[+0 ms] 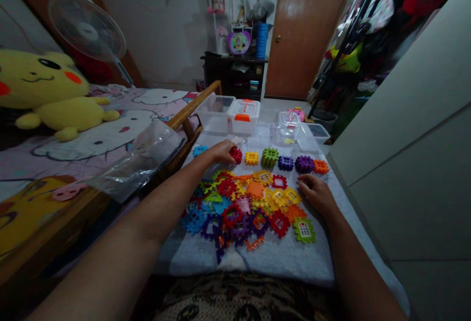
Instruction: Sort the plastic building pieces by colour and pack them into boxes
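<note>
My left hand (223, 152) is closed at the red block stack (236, 155) in the back row, its fingers on the stack's left side. To its right stand a yellow stack (251, 158), a tall green stack (270, 157), a blue-violet stack (285, 163), a purple stack (304, 164) and an orange stack (321, 166). A light blue stack (200, 150) lies left of my left hand. My right hand (312, 188) rests with fingers apart, holding nothing, beside the loose pile of colourful square pieces (253, 191). A green piece with a white window (304, 230) lies at the pile's right front.
Behind the row stand clear plastic boxes, one with orange latches (245, 117), and a small clear container (289, 120). A wooden bed rail (195, 105) and a plastic bag (136, 161) are on the left. A white cabinet (412, 164) rises at the right.
</note>
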`<state>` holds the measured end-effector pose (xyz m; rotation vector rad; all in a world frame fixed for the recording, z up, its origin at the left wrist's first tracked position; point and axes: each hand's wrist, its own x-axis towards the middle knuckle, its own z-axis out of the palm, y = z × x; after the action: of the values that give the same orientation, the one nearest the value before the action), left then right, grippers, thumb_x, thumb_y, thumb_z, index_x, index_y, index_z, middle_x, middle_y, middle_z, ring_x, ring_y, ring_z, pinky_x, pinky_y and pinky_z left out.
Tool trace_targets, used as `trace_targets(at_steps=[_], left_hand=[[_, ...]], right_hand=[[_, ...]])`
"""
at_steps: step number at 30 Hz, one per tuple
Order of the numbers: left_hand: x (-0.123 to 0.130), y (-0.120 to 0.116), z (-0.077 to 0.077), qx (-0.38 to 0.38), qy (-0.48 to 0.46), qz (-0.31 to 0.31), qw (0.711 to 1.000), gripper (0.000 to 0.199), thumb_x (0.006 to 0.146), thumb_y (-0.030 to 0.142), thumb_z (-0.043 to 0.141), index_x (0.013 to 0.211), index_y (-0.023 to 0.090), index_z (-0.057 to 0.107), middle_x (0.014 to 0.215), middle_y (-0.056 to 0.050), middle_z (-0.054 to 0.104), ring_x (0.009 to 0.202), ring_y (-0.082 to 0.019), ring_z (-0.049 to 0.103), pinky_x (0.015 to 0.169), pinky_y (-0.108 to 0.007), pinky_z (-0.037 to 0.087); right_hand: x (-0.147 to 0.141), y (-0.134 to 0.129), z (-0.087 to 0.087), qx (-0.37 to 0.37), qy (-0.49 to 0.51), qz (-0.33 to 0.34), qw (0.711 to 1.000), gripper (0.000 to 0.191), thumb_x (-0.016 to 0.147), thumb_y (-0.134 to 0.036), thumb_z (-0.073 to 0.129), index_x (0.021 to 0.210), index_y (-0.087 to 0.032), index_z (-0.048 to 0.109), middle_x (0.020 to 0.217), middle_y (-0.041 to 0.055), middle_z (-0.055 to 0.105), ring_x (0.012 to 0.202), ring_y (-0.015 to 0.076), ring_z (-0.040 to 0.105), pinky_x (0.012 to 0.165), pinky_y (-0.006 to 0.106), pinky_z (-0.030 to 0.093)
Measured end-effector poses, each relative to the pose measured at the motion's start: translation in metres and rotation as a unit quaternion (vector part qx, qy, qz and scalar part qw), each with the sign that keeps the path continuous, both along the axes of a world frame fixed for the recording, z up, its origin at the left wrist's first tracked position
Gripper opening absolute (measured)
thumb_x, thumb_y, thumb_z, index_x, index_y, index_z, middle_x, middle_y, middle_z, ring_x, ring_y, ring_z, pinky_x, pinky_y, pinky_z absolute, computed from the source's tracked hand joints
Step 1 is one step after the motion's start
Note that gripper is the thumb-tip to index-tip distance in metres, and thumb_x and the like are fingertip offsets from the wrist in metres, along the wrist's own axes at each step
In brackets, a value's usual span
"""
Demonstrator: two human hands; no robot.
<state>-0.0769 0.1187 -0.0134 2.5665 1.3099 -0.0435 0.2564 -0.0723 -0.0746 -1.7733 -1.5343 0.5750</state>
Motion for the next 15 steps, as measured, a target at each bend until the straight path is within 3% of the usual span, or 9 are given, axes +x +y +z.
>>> trace_targets(at_steps=[7, 12, 15], left_hand=[[-0.010, -0.015, 0.010, 0.064, -0.059, 0.015, 0.996, 0.081, 0.065, 0.046, 0.075, 0.135, 0.014, 0.050, 0.139, -0.015, 0.051, 0.131, -0.031, 0.046, 0.109, -0.037, 0.036], [-0.029, -0.046, 0.015, 0.047, -0.094, -0.027, 0.994, 0.038, 0.086, 0.030, 0.056, 0.120, 0.014, 0.061, 0.124, -0.012, 0.064, 0.115, -0.023, 0.059, 0.102, -0.032, 0.043], [-0.036, -0.066, 0.008, 0.013, -0.064, -0.048, 0.997, 0.028, 0.087, 0.020, 0.053, 0.111, 0.018, 0.067, 0.117, -0.008, 0.069, 0.109, -0.020, 0.062, 0.098, -0.029, 0.045]], right_hand=[[0.000, 0.000, 0.001, 0.002, -0.003, -0.002, 1.000, 0.034, 0.077, -0.046, 0.053, 0.092, -0.019, 0.067, 0.069, 0.0026, 0.062, 0.063, 0.0191, 0.057, 0.062, 0.033, 0.044], [0.001, 0.001, -0.002, 0.000, -0.006, 0.008, 1.000, 0.033, 0.078, -0.045, 0.054, 0.094, -0.019, 0.067, 0.070, 0.0022, 0.062, 0.062, 0.0184, 0.056, 0.060, 0.032, 0.043], [0.002, 0.002, -0.004, -0.002, 0.006, 0.006, 1.000, 0.032, 0.077, -0.044, 0.055, 0.093, -0.019, 0.067, 0.069, 0.0018, 0.062, 0.062, 0.0184, 0.056, 0.060, 0.031, 0.043]])
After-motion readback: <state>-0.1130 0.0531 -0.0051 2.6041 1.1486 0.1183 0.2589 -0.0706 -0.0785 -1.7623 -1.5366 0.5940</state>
